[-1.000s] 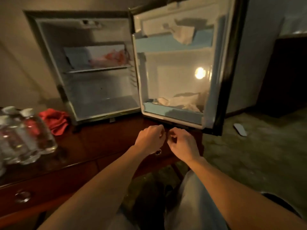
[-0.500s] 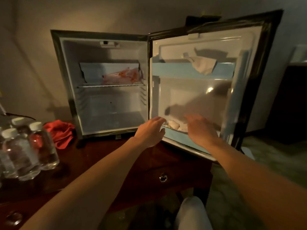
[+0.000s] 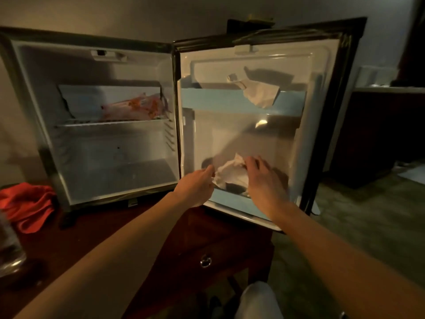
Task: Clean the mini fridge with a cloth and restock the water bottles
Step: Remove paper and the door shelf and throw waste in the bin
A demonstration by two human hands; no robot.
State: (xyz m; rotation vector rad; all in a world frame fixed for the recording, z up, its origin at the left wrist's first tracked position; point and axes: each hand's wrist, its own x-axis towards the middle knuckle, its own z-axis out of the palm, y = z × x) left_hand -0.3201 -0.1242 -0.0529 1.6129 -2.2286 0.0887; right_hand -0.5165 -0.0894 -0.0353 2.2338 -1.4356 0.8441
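The mini fridge [image 3: 96, 180] stands open on a dark wooden desk, its door [image 3: 322, 111] swung out to the right. A crumpled white paper [image 3: 230, 173] lies in the lower door shelf [image 3: 230, 200]. My left hand [image 3: 197, 185] pinches the paper's left edge. My right hand [image 3: 262, 180] reaches over the shelf with its fingertips touching the paper's upper right side. A red cloth [image 3: 25, 206] lies bunched on the desk left of the fridge. One water bottle [image 3: 9, 249] shows blurred at the left edge.
A second crumpled white paper [image 3: 259, 93] hangs over the upper door shelf. An orange-printed plastic packet [image 3: 135, 107] lies on the wire shelf inside the fridge. The desk has a drawer knob [image 3: 205, 261] below the door. Carpeted floor lies to the right.
Both hands rose from the desk edge into the lower door shelf and reached the crumpled paper. The view moved closer to the fridge, pushing the bottles almost out of frame.
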